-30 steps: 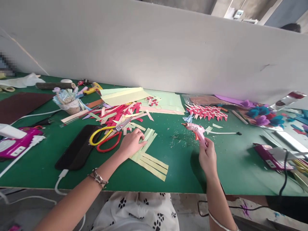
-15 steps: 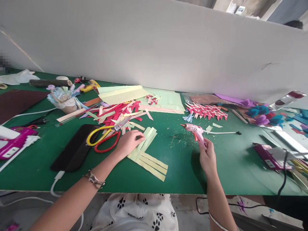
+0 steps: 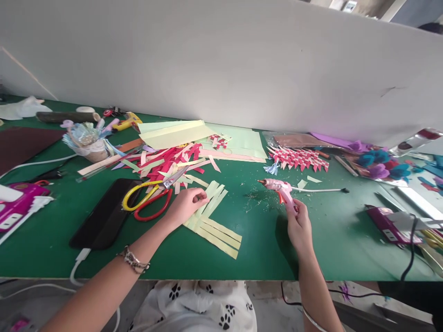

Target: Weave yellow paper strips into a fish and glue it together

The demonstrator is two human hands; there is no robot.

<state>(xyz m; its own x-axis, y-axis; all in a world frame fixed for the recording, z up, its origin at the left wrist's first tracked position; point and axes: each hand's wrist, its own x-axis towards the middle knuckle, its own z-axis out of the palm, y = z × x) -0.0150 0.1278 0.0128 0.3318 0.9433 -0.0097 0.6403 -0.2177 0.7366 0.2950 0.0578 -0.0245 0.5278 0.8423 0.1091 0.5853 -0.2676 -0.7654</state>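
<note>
Bright, even daylight; soft shadows under the hands on the green surface (image 3: 263, 258); edges bow outward, corners slightly soft.

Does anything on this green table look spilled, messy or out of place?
Yes. Small pale crumbs lie scattered on the table just below the glue gun in the right hand. Cut strips lie in a loose heap behind the scissors.

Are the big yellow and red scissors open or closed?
Closed: the scissors lie flat, their handles close together, beside the left hand.
</note>
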